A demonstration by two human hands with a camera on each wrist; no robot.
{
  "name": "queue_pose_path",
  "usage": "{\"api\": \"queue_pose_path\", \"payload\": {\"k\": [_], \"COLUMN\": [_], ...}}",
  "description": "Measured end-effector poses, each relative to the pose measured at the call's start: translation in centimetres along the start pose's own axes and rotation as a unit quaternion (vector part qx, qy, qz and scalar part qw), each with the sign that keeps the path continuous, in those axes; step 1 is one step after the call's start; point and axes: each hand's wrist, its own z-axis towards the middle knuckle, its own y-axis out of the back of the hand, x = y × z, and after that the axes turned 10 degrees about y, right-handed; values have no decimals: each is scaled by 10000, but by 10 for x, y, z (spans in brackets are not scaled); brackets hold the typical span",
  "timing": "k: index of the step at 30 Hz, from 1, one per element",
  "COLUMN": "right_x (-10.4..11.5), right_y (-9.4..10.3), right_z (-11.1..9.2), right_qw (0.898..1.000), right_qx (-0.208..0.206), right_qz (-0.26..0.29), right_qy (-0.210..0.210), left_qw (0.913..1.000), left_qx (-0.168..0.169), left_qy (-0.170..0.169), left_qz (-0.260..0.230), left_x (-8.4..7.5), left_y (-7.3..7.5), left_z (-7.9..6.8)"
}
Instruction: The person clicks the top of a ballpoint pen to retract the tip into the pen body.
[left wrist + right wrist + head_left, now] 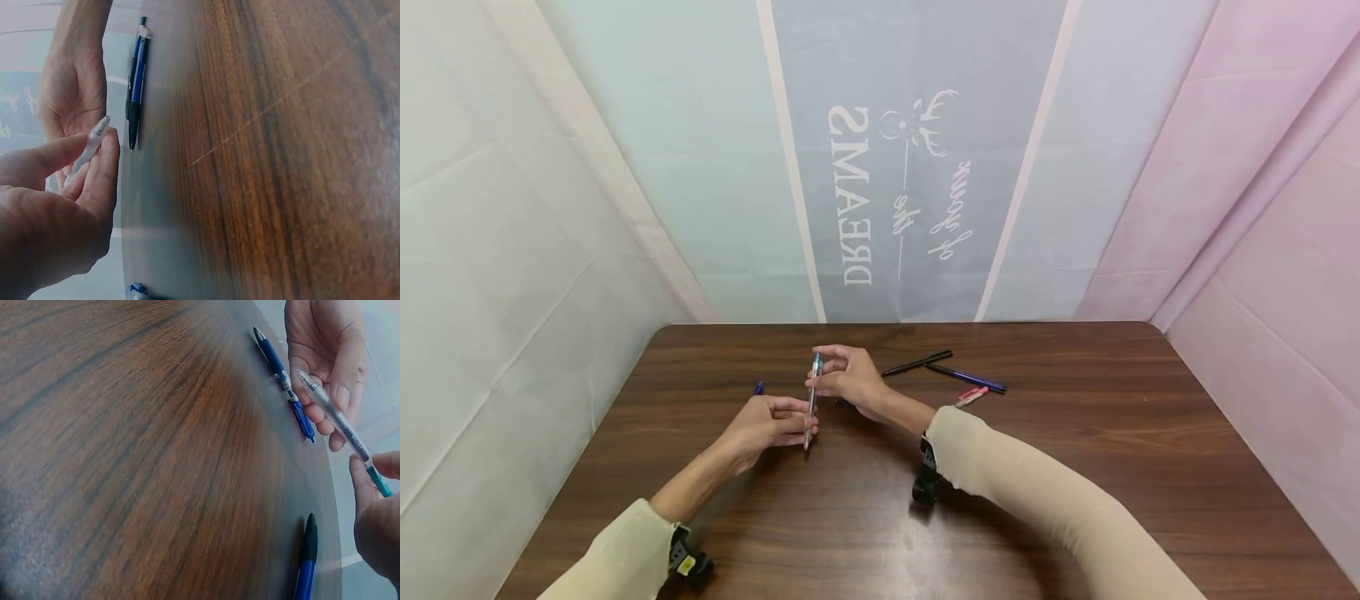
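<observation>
Both hands hold one clear pen (812, 393) with a teal end above the table, its tip pointing toward the near edge. My left hand (765, 429) pinches it near the tip between thumb and fingers, as the left wrist view also shows on the pen's pale tip (97, 132). At the far, teal end, my right hand (852, 382) grips with thumb and fingers. In the right wrist view the clear barrel (337, 419) runs slantwise from one hand to the other. A blue pen (284, 381) lies on the table beyond the left hand, mostly hidden by it in the head view.
Right of the right hand lie a black pen (917, 363), a blue pen (967, 377) touching or close to it, and a pink-and-clear pen (972, 396). The brown wooden table (865, 533) ends at a fabric backdrop (895, 300).
</observation>
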Motion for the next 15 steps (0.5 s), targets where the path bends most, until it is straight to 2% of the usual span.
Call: {"api": "queue_pose_path", "payload": {"k": [15], "right_x": [-1], "right_y": [-6], "right_z": [1], "right_qw": [10000], "right_qx": [47], "right_qz": [-35], "right_qy": [-43], "left_qw": [9999], "left_qx": [-130], "left_qy": [1], "left_qz": [99], "left_x": [1], "left_y": [4], "left_z": [-6]}}
